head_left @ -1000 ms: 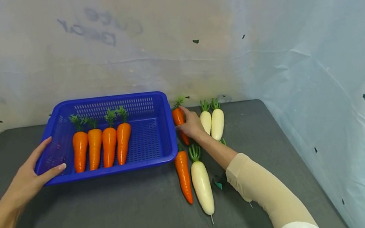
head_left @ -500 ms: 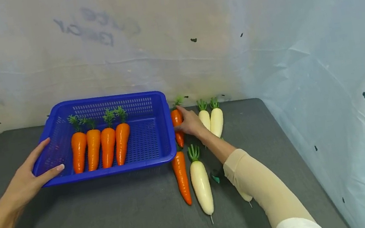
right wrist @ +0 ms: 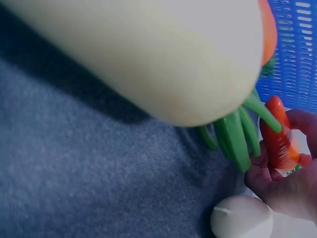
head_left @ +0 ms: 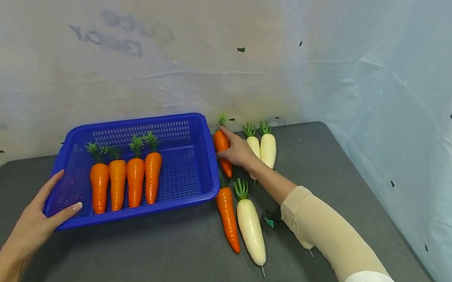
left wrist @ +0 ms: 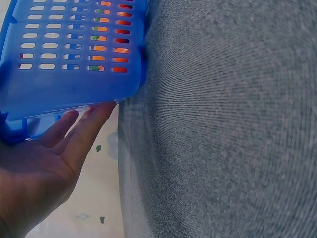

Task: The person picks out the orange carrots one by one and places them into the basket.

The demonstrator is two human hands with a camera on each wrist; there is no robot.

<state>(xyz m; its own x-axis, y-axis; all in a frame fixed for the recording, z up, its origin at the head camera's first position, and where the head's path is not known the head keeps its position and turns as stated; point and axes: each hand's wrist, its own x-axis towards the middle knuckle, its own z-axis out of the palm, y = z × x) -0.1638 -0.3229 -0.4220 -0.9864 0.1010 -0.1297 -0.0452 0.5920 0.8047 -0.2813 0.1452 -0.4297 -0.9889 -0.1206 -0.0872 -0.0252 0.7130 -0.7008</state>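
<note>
A blue plastic basket [head_left: 138, 121] holds several orange carrots [head_left: 126, 181] side by side, green tops toward the wall. My left hand [head_left: 38, 217] rests on its front left corner, fingers straight along the wall [left wrist: 64, 84] and thumb on the rim. My right hand [head_left: 233, 152] grips another carrot [head_left: 220, 143] just outside the basket's right wall. In the right wrist view the fingers [right wrist: 290, 186] curl round that carrot [right wrist: 278, 134].
Two white radishes [head_left: 269, 150] lie right of my right hand. A carrot [head_left: 228, 214] and a radish [head_left: 250, 226] lie nearer me, and another radish tip [head_left: 306, 245] shows under my forearm. Sheeted walls close the back and right of the grey table [head_left: 140, 273].
My right hand has tightened round the carrot beside the basket and shifted it slightly, with its top now a little higher. The left hand and basket have not moved.
</note>
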